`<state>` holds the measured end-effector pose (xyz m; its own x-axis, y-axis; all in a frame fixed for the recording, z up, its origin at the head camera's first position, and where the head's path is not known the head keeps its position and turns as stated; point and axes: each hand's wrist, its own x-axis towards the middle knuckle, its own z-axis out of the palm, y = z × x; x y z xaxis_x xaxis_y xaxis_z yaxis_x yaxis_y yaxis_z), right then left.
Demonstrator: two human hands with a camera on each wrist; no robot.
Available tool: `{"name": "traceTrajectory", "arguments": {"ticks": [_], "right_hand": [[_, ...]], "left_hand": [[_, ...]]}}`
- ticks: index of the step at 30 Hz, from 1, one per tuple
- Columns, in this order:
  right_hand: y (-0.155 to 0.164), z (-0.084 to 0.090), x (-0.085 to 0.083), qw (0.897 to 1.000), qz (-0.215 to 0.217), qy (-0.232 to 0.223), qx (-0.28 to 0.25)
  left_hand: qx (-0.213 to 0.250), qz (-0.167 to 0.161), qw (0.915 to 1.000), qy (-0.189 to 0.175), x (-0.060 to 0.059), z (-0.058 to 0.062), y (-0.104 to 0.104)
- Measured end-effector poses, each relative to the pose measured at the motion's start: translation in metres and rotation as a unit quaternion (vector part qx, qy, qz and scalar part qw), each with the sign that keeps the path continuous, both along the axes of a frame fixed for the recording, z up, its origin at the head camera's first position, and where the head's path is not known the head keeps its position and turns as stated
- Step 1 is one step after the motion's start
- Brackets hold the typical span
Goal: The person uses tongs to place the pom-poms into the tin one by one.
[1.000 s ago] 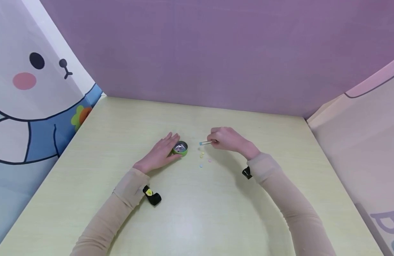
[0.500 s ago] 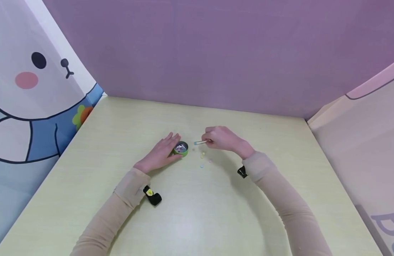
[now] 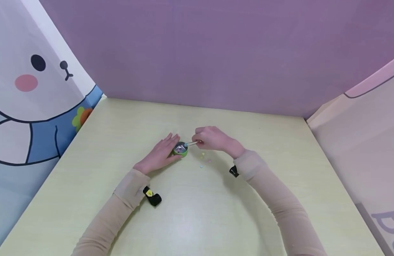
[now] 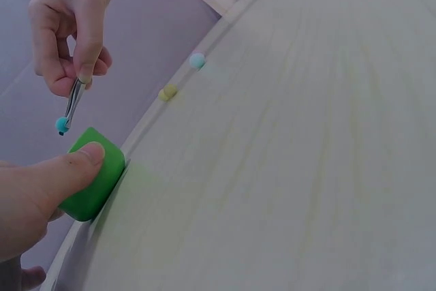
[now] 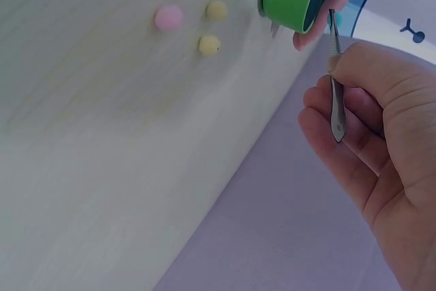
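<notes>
My left hand [image 3: 159, 151] lies on the table beside a small round green tin [image 3: 180, 154], holding it between thumb and fingers. The tin stands upright, with a silvery inside and small pieces at the bottom. My right hand [image 3: 212, 138] pinches metal tweezers [image 5: 337, 93] between thumb and fingers. Gripped in their tips is a small turquoise ball [image 4: 61, 124], which overlaps the tin's right rim in the head view. On the table near the tin lie two yellow balls [image 5: 210, 45], a pink ball [image 5: 169, 18] and a pale blue ball [image 4: 197, 60].
The pale wooden table [image 3: 197, 213] meets a purple back panel [image 3: 197, 53]. A cartoon-printed panel [image 3: 11, 142] rises on the left, and a pale panel [image 3: 360, 142] on the right. Black wrist devices, one of them the left strap [image 3: 152, 196], sit at both sleeves.
My right hand has moved left, carrying the tweezers and turquoise ball from right of the tin to its rim. The left hand and tin have stayed put.
</notes>
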<state>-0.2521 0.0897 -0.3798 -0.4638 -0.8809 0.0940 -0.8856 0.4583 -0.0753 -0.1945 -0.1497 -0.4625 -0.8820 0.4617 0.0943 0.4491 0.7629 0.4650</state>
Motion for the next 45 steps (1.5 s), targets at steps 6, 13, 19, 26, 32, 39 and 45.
{"name": "traceTrajectory", "arguments": {"ticks": [6, 13, 19, 26, 32, 39, 45], "right_hand": [[-0.005, -0.004, 0.0, 1.0, 0.008, -0.009, 0.0], [-0.006, -0.006, 0.0, 1.0, 0.008, -0.015, 0.002], [-0.006, -0.011, -0.001, 1.0, 0.013, -0.009, 0.002], [-0.005, -0.011, -0.001, 1.0, 0.008, -0.009, 0.009], [-0.003, -0.01, 0.0, 1.0, 0.005, -0.012, 0.009], [0.002, -0.01, 0.002, 1.0, 0.004, -0.014, 0.003], [0.008, -0.007, 0.004, 1.0, 0.0, -0.02, 0.0]], "left_hand": [[-0.001, 0.0, 1.0, 0.002, 0.001, 0.001, 0.001], [0.007, -0.005, 1.0, 0.004, 0.002, 0.002, 0.002], [0.003, -0.005, 1.0, 0.001, 0.001, 0.001, 0.003], [-0.005, -0.002, 1.0, -0.004, -0.001, 0.0, 0.003], [-0.004, -0.004, 1.0, -0.004, -0.002, -0.002, 0.003], [0.002, -0.006, 1.0, -0.001, -0.002, -0.001, 0.003], [0.008, -0.005, 0.9999, -0.001, -0.001, 0.0, 0.003]]}}
